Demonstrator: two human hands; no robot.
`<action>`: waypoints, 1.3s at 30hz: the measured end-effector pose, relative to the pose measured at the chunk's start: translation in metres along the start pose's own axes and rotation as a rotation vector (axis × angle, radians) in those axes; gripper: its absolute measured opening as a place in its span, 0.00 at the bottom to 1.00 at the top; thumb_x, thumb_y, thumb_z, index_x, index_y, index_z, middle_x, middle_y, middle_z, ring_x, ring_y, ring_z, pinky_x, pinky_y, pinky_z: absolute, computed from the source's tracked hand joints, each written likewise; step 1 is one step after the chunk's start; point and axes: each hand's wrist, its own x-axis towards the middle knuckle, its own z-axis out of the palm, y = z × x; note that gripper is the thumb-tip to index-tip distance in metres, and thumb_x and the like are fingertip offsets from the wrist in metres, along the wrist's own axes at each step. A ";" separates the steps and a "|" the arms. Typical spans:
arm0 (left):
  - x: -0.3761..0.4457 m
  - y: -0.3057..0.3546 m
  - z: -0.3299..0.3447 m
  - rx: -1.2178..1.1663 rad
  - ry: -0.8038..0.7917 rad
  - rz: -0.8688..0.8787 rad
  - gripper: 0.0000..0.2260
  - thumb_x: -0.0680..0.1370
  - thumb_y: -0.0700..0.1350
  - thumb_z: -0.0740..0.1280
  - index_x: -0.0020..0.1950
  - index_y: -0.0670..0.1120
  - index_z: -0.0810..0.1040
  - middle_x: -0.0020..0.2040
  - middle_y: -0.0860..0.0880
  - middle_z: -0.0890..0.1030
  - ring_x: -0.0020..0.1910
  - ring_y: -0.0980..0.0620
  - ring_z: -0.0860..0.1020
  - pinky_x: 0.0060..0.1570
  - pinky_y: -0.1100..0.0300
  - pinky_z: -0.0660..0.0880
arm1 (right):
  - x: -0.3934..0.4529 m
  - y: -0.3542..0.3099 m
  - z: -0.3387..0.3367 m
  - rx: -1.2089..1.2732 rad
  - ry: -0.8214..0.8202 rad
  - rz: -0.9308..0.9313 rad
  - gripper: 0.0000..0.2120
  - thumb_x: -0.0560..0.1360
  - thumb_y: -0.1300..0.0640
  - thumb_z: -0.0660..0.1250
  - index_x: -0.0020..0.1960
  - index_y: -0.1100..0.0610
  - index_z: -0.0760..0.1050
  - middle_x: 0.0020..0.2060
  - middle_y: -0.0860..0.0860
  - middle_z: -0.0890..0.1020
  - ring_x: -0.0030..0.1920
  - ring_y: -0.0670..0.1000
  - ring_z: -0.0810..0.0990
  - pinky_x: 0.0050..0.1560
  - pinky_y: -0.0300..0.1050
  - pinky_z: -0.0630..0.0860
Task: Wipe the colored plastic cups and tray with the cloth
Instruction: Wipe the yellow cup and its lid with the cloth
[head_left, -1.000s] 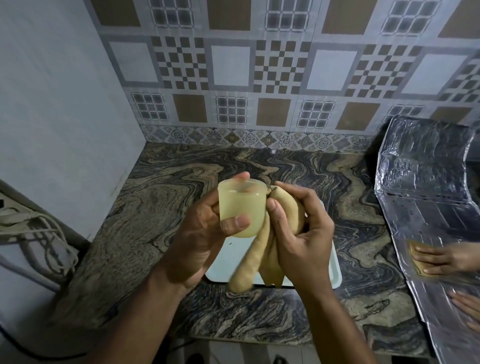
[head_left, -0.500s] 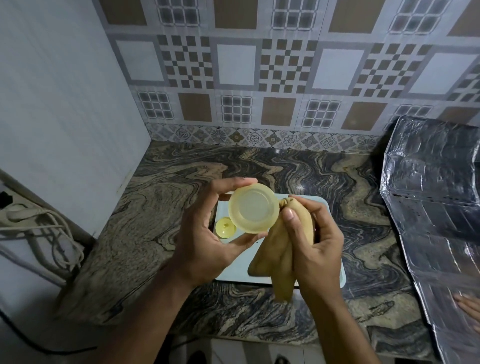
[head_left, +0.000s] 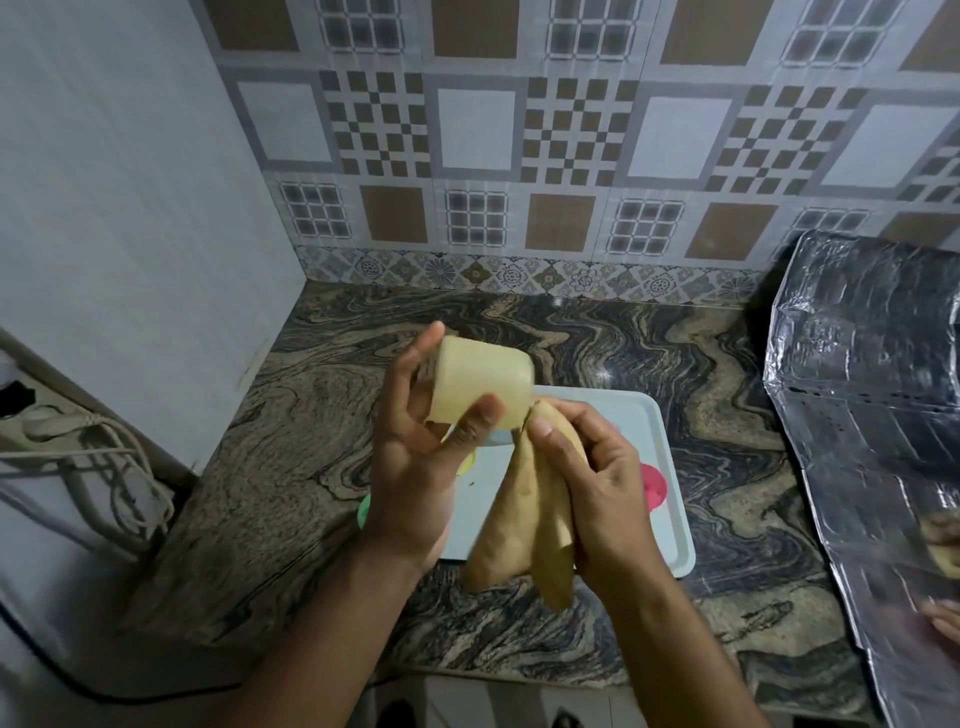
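Note:
My left hand (head_left: 415, 467) grips a pale yellow plastic cup (head_left: 483, 387), tipped on its side above the tray. Right beside it my right hand (head_left: 597, 483) holds a bunched tan cloth (head_left: 524, 535), whose top end touches the cup's right end while its tail hangs down. Under both hands lies a light blue tray (head_left: 660, 467) on the marbled counter. On the tray a pink cup (head_left: 653, 486) shows past my right hand, a green one (head_left: 363, 512) peeks out left of my left wrist, and a yellow piece (head_left: 467, 462) is mostly hidden.
The marbled counter (head_left: 322, 457) ends at a tiled back wall and a plain wall on the left. Crinkled foil sheeting (head_left: 872, 415) covers the right side, where another person's hand (head_left: 943, 618) shows at the edge. Cables and a plug (head_left: 78, 441) hang at the left.
My left hand has turned the yellow cup from facing me to lying on its side and lifted it slightly. The cloth stays at the cup's right end. The camera view shifted a little.

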 end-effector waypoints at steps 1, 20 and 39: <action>0.002 -0.002 0.000 -0.049 0.061 -0.037 0.31 0.72 0.46 0.80 0.73 0.52 0.73 0.71 0.40 0.78 0.65 0.44 0.80 0.61 0.47 0.80 | -0.002 0.000 0.000 -0.025 -0.004 -0.014 0.09 0.78 0.54 0.76 0.56 0.57 0.84 0.45 0.46 0.87 0.47 0.45 0.85 0.49 0.42 0.81; 0.002 -0.006 0.000 0.257 -0.127 -0.028 0.41 0.59 0.64 0.85 0.67 0.56 0.74 0.67 0.41 0.78 0.61 0.33 0.82 0.56 0.33 0.82 | -0.014 0.000 0.011 0.278 -0.116 0.151 0.31 0.65 0.40 0.85 0.59 0.58 0.83 0.51 0.59 0.87 0.50 0.55 0.86 0.52 0.48 0.84; 0.014 -0.011 -0.024 0.355 -0.224 -0.023 0.37 0.60 0.65 0.84 0.66 0.57 0.77 0.70 0.45 0.75 0.67 0.39 0.79 0.57 0.40 0.83 | -0.021 -0.012 -0.020 0.136 -0.159 0.027 0.12 0.75 0.62 0.69 0.57 0.64 0.82 0.46 0.48 0.87 0.48 0.48 0.86 0.49 0.39 0.82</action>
